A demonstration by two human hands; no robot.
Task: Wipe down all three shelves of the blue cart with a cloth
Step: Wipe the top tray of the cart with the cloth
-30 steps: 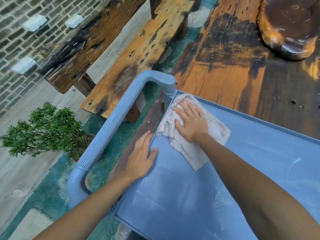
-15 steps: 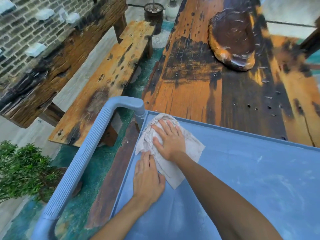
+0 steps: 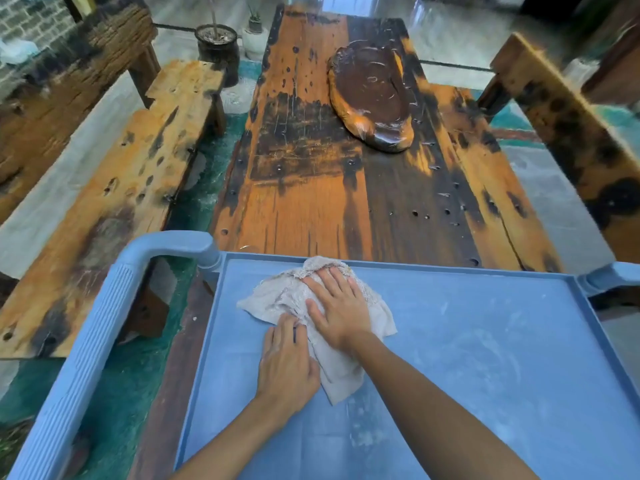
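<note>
Far left of frame: ribbed cart handle [image 3: 100, 327] runs up the lower-left and bends over at the top-left corner of the top shelf [image 3: 485, 358], w/ a wooden bench [image 3: 138, 168] beyond it at left-centre.

Left hand [image 3: 287, 362], lower centre: fingers straight, lying flat, tips on the near edge of the cloth [image 3: 277, 296], gripping nothing. Right hand [image 3: 339, 306] just beside it, a bit higher in frame: palm down, fingers spread and flat, pressing the cloth onto the shelf, not pinching it. Cloth is crumpled, lies in the upper-left part of the shelf, its top touching the far rim.

Step in hand, I'd say: wiping the top shelf, early on. White dusty smears show across the centre and right of the shelf, so most of it looks undone; the 2 lower shelves aren't in view. To do it well: keep palms flat w/ even pressure, sweep in overlapping passes towards frame right, and run the cloth edge along the raised rim where dust likely collects.

Room: the shelf surface right of the hands is open all the way to the right rim and the corner post [image 3: 609, 275] at right-centre. The wooden table [image 3: 311, 188] sits right against the far rim, upper centre, so I'd stop strokes short of that lip.
</note>
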